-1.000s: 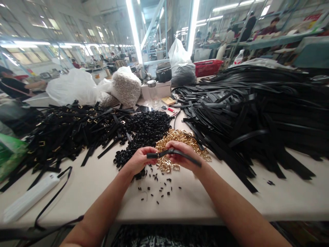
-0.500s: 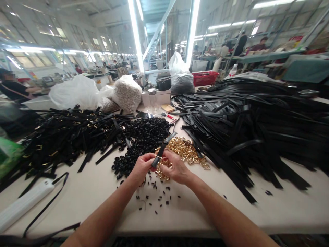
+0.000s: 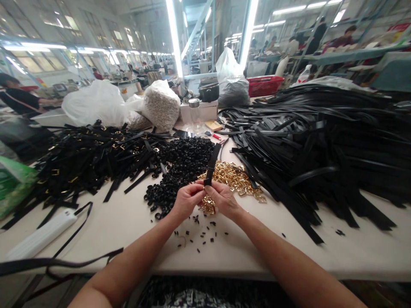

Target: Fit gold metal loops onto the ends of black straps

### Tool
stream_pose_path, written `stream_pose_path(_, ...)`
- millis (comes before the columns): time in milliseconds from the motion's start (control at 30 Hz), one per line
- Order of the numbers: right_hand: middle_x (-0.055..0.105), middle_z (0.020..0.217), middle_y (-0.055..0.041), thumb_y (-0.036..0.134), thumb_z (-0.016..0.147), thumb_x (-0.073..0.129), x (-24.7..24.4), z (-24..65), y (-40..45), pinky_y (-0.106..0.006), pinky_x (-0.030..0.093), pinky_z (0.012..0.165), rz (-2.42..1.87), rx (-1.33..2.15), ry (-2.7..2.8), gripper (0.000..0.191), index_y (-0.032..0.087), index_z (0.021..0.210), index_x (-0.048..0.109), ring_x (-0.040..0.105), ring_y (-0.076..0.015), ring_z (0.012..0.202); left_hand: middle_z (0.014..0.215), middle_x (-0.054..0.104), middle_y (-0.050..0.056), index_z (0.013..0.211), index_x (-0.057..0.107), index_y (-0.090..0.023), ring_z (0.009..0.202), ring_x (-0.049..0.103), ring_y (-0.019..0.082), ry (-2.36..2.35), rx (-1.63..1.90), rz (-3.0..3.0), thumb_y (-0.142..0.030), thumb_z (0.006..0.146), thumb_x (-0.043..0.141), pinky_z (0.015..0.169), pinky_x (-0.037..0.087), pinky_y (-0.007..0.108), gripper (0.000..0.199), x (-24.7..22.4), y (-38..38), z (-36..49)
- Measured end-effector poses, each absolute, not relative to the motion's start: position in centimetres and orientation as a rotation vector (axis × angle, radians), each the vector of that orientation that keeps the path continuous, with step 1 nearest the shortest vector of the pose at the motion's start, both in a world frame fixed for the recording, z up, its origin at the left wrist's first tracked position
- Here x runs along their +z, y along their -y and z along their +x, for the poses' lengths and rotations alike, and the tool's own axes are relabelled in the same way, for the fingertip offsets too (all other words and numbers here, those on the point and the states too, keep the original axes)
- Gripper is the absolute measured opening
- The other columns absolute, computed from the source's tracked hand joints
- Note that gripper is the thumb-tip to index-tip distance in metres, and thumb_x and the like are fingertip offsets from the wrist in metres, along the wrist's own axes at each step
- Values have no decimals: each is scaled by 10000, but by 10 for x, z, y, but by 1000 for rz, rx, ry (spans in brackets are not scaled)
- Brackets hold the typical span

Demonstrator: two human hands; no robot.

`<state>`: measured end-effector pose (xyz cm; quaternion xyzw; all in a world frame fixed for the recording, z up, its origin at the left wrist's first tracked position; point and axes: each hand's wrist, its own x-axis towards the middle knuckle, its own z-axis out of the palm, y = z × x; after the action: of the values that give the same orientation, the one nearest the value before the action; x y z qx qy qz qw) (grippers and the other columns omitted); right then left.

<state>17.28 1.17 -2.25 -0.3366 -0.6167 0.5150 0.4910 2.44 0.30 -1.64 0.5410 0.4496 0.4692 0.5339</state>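
Note:
A short black strap (image 3: 212, 161) stands up from between my two hands, its far end pointing away from me. My right hand (image 3: 224, 200) pinches its lower end between thumb and fingers. Closed at the same end, my left hand (image 3: 186, 200) has its fingertips against the strap. Whether a buckle sits under my fingers is hidden. Just beyond the hands lies a heap of gold-coloured buckles (image 3: 236, 177). To its left is a pile of small black loops (image 3: 183, 171). Several tiny black bits (image 3: 203, 235) are scattered on the table nearer me.
Long black straps (image 3: 289, 141) cover the table's right side. Straps with gold buckles (image 3: 96, 149) are heaped at left, near a white power strip (image 3: 45, 235). Behind stand a clear jar (image 3: 194, 114), filled plastic bags (image 3: 162, 105) and a red basket (image 3: 265, 86). Other people work farther off.
The strap has turned more upright, and the gold buckle seen on it before no longer shows clearly. My hands have drawn closer together at its lower end. The camera view has shifted slightly.

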Motion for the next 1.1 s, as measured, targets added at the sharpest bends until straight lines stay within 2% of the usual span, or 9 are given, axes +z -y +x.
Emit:
stream_pose_path(67, 708, 995, -64, 478, 914, 517, -21, 174, -12, -373, 494, 893, -841, 1192, 1531, 360, 197, 1033, 708, 648, -215, 923, 828, 660, 42, 749, 721, -138, 528, 496, 71, -1065, 1113, 1337, -364, 722, 730, 481, 430, 209, 228, -19, -3, 25)
stream_pose_path(133, 708, 969, -66, 470, 928, 494, -21, 175, -14, -365, 498, 875, -870, 1141, 1547, 356, 194, 1003, 706, 648, -208, 899, 864, 678, 52, 776, 731, -145, 568, 537, 89, -1064, 1072, 1403, -364, 732, 722, 518, 462, 219, 224, -18, -6, 22)
stream_pose_path(300, 678, 806, -58, 505, 911, 493, -23, 181, -18, -321, 550, 681, -904, 1226, 1403, 383, 164, 850, 657, 652, -176, 704, 647, 649, 10, 800, 706, -156, 554, 565, 107, -1262, 1174, 1467, -406, 760, 684, 557, 473, 225, 255, 7, -24, -22)
stream_pose_path(367, 633, 700, -32, 505, 910, 478, -21, 182, -18, -281, 528, 566, -905, 1252, 1381, 394, 168, 755, 608, 616, -148, 588, 640, 645, 3, 780, 685, -161, 554, 569, 112, -1369, 1250, 1481, -425, 758, 673, 553, 459, 226, 265, 20, -32, -49)
stream_pose_path(467, 552, 573, 8, 472, 926, 443, -17, 183, -16, -242, 448, 464, -941, 1177, 1444, 400, 185, 662, 535, 532, -115, 465, 644, 642, 2, 753, 682, -173, 591, 575, 131, -1571, 1123, 1742, -418, 767, 658, 586, 449, 247, 247, 33, -36, -81)
stream_pose_path(600, 500, 483, 27, 422, 951, 391, -14, 185, -15, -239, 387, 463, -988, 1018, 1590, 419, 202, 608, 487, 470, -105, 421, 785, 667, 17, 740, 710, -202, 714, 595, 152, -1658, 726, 2233, -318, 793, 624, 696, 440, 275, 153, 36, -30, -95)
stream_pose_path(700, 479, 458, 35, 409, 959, 379, -15, 186, -15, -241, 370, 481, -1000, 932, 1674, 433, 212, 581, 458, 437, -101, 414, 799, 657, 17, 766, 718, -207, 722, 594, 150, -1612, 544, 2323, -268, 802, 604, 698, 434, 273, 134, 32, -21, -91)
stream_pose_path(933, 441, 484, 30, 411, 953, 371, -14, 187, -14, -256, 320, 496, -1041, 719, 1827, 419, 224, 579, 404, 398, -110, 458, 800, 649, 21, 773, 724, -213, 687, 581, 144, -1481, 395, 2365, -276, 794, 634, 665, 424, 265, 112, 17, -4, -70)
stream_pose_path(1100, 451, 492, 16, 401, 952, 352, -11, 188, -13, -261, 306, 500, -1065, 650, 1878, 414, 226, 579, 396, 395, -119, 480, 767, 652, 22, 753, 710, -205, 700, 573, 155, -1603, 547, 2322, -297, 811, 618, 675, 412, 268, 142, 18, -6, -90)
